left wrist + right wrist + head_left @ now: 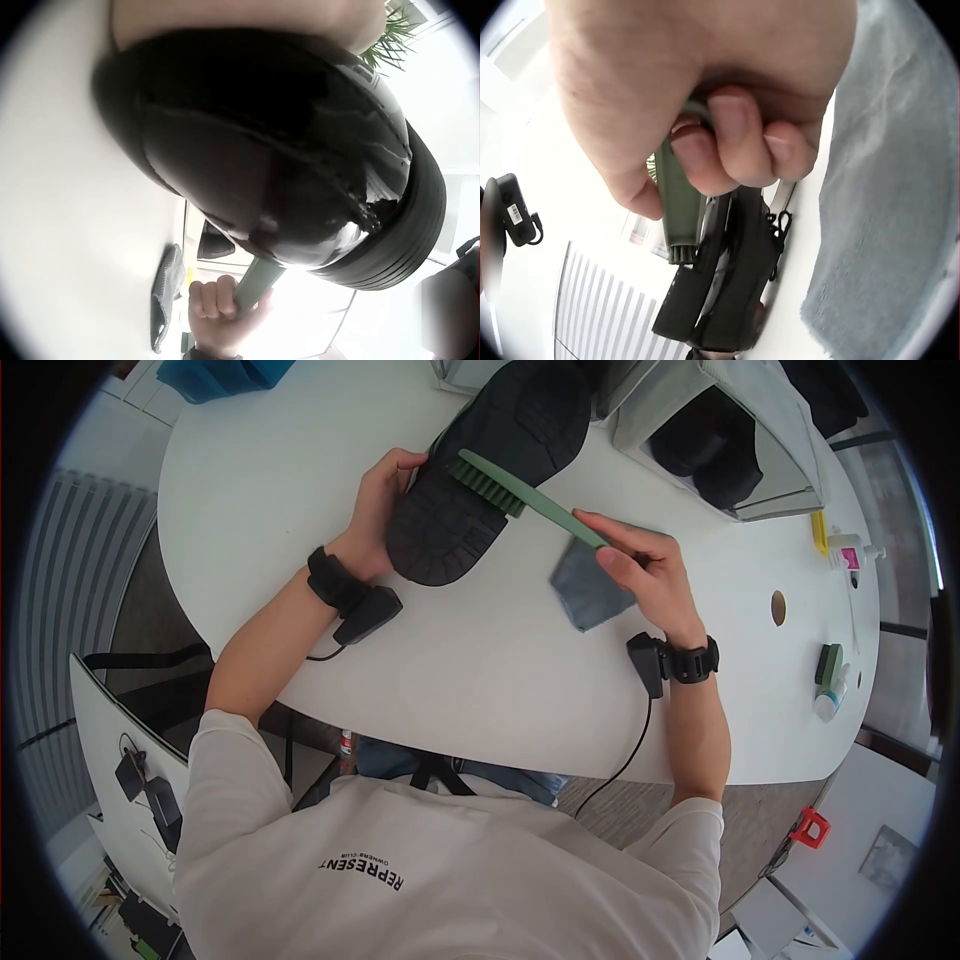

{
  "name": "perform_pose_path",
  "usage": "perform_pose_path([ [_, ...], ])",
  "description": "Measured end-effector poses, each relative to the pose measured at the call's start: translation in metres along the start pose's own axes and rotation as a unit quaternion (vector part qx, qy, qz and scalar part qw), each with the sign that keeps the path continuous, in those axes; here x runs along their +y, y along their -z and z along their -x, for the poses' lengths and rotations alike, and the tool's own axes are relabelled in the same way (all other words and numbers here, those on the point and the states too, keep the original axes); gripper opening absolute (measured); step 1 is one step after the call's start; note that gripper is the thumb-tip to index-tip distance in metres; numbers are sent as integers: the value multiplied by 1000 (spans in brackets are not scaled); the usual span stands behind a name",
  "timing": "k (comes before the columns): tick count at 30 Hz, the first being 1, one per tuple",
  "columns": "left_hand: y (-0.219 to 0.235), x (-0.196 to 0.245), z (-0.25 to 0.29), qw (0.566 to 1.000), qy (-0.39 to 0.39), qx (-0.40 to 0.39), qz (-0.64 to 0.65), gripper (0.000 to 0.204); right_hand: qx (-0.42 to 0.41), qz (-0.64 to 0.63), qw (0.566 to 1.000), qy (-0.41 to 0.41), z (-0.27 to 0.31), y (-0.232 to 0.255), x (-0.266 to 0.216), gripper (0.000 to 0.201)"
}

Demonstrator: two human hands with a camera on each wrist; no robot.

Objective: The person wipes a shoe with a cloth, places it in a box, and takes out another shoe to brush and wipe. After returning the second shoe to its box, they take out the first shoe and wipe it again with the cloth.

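A black shoe [440,540] is held over the white table with its treaded sole turned up to the head view. My left hand [370,520] grips it by the side near one end. In the left wrist view the glossy black upper of the shoe [262,150] fills most of the picture. My right hand [645,570] holds a green brush [545,510] by the end of its handle, fingers curled round it as the right wrist view shows. The bristles lie against the sole near its middle. Under the right hand, a grey-blue cloth [585,595] lies on the table.
A light-coloured case [790,430] with dark rounded items behind its window stands at the back right. On the right lie a small green brush [828,665], a small bottle [826,706] and a white bottle [848,550]. A blue container [220,375] sits back left.
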State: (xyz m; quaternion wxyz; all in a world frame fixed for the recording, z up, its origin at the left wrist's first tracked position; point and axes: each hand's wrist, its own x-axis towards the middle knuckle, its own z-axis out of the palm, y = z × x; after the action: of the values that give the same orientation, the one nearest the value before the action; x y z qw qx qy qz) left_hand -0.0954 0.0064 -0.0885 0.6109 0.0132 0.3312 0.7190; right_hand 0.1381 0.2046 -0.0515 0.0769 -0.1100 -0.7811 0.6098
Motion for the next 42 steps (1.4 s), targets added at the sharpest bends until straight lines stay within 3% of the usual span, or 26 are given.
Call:
perform_pose_path([
  [4, -1, -2, -3, 1000, -14, 27, -3, 33, 6, 23, 1000, 9, -2, 4, 0, 34],
  [15, 1, 1, -1, 998, -25, -20, -48, 31, 0, 16, 1000, 17, 0, -2, -7, 35],
  [18, 0, 0, -1, 999, -11, -17, -31, 32, 9, 30, 998, 52, 3, -12, -7, 36],
  [20, 0, -1, 0, 999, -10, -13, -29, 32, 23, 38, 991, 128, 0, -18, -5, 42],
  [21, 0, -2, -2, 997, -47, 1, -60, 32, 23, 39, 990, 131, -2, -19, -7, 42],
  [22, 0, -4, -3, 993, -81, 16, -89, 32, 24, 54, 991, 122, -1, -21, -9, 43],
  [25, -1, -2, 0, 997, -39, 10, -60, 32, 8, 64, 995, 71, 4, -20, -12, 47],
  [29, 1, -3, -3, 997, -49, 38, -56, 32, -17, 6, 1000, 18, 3, -17, -15, 49],
  [31, 7, 2, -5, 999, 40, -2, -28, 32, -51, 9, 998, 46, 4, -15, -10, 49],
  [32, 3, 0, -4, 999, 38, -2, -26, 32, -82, 15, 993, 80, 2, -14, -9, 49],
  [34, -9, -6, -3, 988, -38, 82, -124, 34, -95, 10, 993, 75, 1, -11, -8, 48],
  [36, -11, -4, 0, 989, -18, 89, -115, 35, -108, -1, 992, 65, 3, -12, -4, 48],
  [38, -11, -4, 0, 990, -2, 94, -105, 36, -13, -15, 999, 46, 0, -12, 1, 47],
  [42, -6, -6, -3, 989, -22, 90, -115, 38, 12, -80, 996, -40, 1, -6, 12, 47],
])
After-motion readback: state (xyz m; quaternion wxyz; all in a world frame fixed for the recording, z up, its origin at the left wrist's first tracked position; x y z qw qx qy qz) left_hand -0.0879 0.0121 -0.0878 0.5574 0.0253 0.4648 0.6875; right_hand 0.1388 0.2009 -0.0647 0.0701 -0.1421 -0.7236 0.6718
